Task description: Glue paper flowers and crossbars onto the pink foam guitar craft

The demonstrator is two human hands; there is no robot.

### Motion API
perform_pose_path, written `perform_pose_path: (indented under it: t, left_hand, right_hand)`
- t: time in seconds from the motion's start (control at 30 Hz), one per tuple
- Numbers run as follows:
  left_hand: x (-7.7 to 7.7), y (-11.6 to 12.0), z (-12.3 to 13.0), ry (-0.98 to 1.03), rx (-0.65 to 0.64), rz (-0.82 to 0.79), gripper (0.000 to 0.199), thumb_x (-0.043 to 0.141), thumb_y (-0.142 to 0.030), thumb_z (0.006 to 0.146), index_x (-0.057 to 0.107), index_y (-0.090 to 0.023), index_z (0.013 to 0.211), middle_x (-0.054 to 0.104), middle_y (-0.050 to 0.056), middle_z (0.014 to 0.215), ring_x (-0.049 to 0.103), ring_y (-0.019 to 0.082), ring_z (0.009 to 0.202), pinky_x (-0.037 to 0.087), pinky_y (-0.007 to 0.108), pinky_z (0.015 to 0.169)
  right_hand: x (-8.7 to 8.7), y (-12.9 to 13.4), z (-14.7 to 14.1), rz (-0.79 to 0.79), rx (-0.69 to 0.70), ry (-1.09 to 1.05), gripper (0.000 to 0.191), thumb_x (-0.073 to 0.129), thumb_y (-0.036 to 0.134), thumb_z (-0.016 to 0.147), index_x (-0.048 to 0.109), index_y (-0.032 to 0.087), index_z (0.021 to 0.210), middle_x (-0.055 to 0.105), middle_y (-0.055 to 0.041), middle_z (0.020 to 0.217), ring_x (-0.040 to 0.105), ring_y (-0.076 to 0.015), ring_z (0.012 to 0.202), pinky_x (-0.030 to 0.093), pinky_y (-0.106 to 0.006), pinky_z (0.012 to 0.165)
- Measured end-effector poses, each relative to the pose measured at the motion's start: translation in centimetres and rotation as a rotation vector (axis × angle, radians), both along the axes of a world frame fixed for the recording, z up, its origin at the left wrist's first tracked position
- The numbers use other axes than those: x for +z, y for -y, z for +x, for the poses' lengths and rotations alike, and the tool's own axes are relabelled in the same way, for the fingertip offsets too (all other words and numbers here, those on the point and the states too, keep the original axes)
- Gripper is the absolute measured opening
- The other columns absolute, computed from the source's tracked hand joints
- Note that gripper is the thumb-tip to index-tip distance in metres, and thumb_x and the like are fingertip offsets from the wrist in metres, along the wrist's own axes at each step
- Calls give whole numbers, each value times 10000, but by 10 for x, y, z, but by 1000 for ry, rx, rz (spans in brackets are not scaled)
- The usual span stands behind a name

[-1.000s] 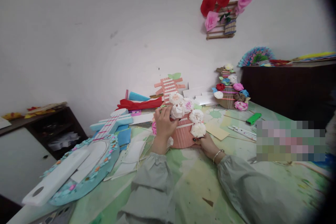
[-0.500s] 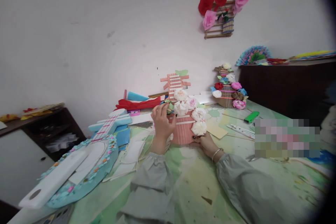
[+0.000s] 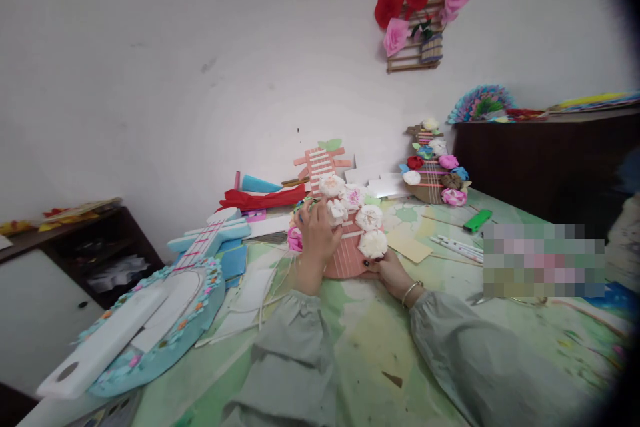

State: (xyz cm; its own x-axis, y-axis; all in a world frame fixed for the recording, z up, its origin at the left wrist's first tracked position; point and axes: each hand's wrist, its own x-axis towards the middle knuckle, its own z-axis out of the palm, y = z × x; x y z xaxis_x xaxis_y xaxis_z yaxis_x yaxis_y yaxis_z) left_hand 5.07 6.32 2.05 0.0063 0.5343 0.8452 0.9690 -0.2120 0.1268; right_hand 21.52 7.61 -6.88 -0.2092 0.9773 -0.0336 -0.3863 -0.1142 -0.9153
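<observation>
A pink cardboard pipa point(image 3: 345, 255) with pale strings and frets leans upright above the table, tilted to the left. White paper flowers point(image 3: 373, 244) run down its front and right side, and a green paper leaf point(image 3: 330, 145) tops its head. My left hand point(image 3: 316, 240) is closed at the pipa's left side, fingers curled beside a white flower; it partly hides that edge. With my right hand point(image 3: 394, 275) I grip the lower right edge, some fingers hidden behind the board. A bright pink flower point(image 3: 295, 239) shows just left of my left hand.
On the left lies a light-blue pipa point(image 3: 200, 320) with a white glue gun-like long piece point(image 3: 103, 343) across it. A brown flowered pipa point(image 3: 430, 177) stands behind right. A green box cutter point(image 3: 477, 221), white pens point(image 3: 457, 248) and yellow paper point(image 3: 410, 245) lie to the right.
The pipa has tilted to the left at its head. My left hand has shifted slightly right and down, its fingers curling in. My right hand keeps its grip on the lower edge.
</observation>
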Motion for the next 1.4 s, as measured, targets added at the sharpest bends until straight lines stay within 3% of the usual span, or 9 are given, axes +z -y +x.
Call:
perform_pose_path:
  t: [0.23,0.37,0.43,0.5,0.6,0.93,1.1,1.27,1.4]
  left_hand:
    - [-6,3,3,-94,-91,-76,709,656,-311,686,407,-100,1315,480,184,1281,380,339,1234,290,491,1024]
    - [-12,1,8,-176,-154,-109,504,565,-197,772,448,-149,1259,541,135,1238,402,287,1242,251,513,1063]
    - [-14,2,10,-162,-175,-92,431,512,-158,810,459,-148,1237,573,125,1160,455,254,1180,321,471,1034]
    - [-16,3,10,-144,-177,-87,412,520,-181,817,463,-114,1219,576,139,1104,489,250,1104,398,428,968]
    - [-21,9,6,-166,-142,-94,510,600,-274,777,455,-80,1225,553,170,1127,479,292,1097,398,475,964]
    - [-22,66,-20,-317,-127,-239,376,469,-193,858,471,-156,1232,549,140,1145,523,241,1090,476,376,909]
    - [-40,85,-25,-405,-127,-331,513,485,-92,806,470,-265,1290,413,147,1362,482,278,1202,490,433,912]
    - [-63,87,-29,-240,-241,-307,323,464,-115,830,610,-245,1087,501,122,1262,577,236,1063,527,410,872]
    - [-73,86,-19,143,-363,-271,252,495,-216,848,646,-240,1048,535,106,1195,595,215,1017,573,338,759]
  right_hand:
    - [0,-1,0,-11,-12,-10,519,656,79,422,564,197,919,666,-16,810,648,-227,705,573,-410,626]
    - [0,-2,0,-7,-23,-18,520,616,54,421,566,204,916,656,-7,828,648,-219,691,576,-395,609]
    - [-1,-3,0,-13,-25,-22,513,601,49,428,565,206,915,651,-3,822,649,-216,677,577,-395,599]
    - [-1,-4,-1,-20,-27,-27,496,593,44,436,562,207,904,646,-1,802,648,-212,662,578,-393,586]
    - [-1,-5,-1,-29,-24,-34,476,590,42,454,560,209,899,650,-8,797,649,-209,658,583,-400,587]
    - [-3,-7,-1,-58,5,7,521,583,-29,522,523,188,992,630,-29,906,645,-183,686,591,-345,557]
    - [2,-2,-1,-63,28,59,343,615,97,799,524,151,1126,611,-43,997,626,-132,744,565,-289,609]
    - [3,-2,-1,-60,31,86,294,581,203,878,535,150,1163,606,-49,1033,620,-130,780,553,-286,638]
    - [1,-3,0,-47,53,76,283,594,173,859,540,147,1137,614,-38,991,620,-124,752,550,-283,630]
